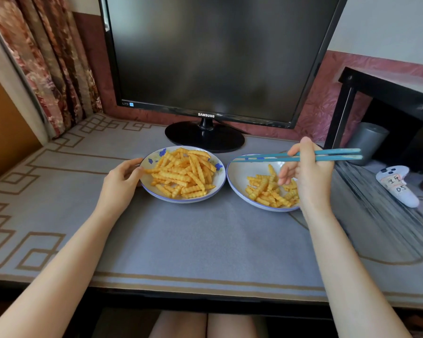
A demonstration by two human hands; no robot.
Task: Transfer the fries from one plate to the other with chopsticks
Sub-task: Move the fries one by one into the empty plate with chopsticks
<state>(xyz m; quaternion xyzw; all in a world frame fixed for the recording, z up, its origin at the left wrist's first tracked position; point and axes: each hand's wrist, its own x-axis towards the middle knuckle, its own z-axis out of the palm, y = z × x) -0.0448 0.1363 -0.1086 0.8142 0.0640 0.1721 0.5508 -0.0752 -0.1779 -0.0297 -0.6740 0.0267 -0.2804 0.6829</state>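
Being light and brittle, fries (183,175) left of the fingers (294,151) are best pinched mid-length; chopsticks (274,157) are gripped by the right hand (308,178), the plate (219,182) by the left hand (122,179).

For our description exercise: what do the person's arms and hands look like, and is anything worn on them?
Both forearms are bare, with no sleeves in view. The left hand and right hand show no gloves, watch, bracelet or rings.
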